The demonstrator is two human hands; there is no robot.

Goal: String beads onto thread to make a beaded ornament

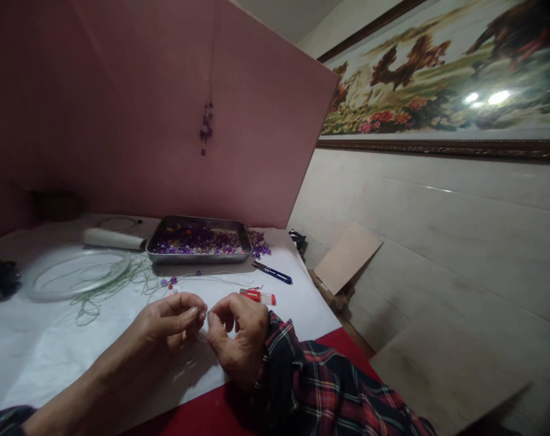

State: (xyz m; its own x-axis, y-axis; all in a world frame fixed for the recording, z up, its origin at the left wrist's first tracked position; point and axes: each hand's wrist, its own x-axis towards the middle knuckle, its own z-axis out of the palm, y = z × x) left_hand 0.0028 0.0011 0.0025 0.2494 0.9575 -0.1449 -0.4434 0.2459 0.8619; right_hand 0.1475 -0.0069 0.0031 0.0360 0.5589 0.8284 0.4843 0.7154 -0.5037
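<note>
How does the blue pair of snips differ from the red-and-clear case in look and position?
The snips are long and slim with dark blades; the case is boxier, red with a see-through section. The snips lie nearer the tray, while the case lies nearer the right hand. Both rest on the white sheet.

Pink panel (pixel 261 121) behind the white-and-red table (pixel 302 315); right, pale wall (pixel 429 242), framed horse picture (pixel 415 85). We note glare.

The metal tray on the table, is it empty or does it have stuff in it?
It has stuff in it: purple beads cover much of the metal tray.
</note>
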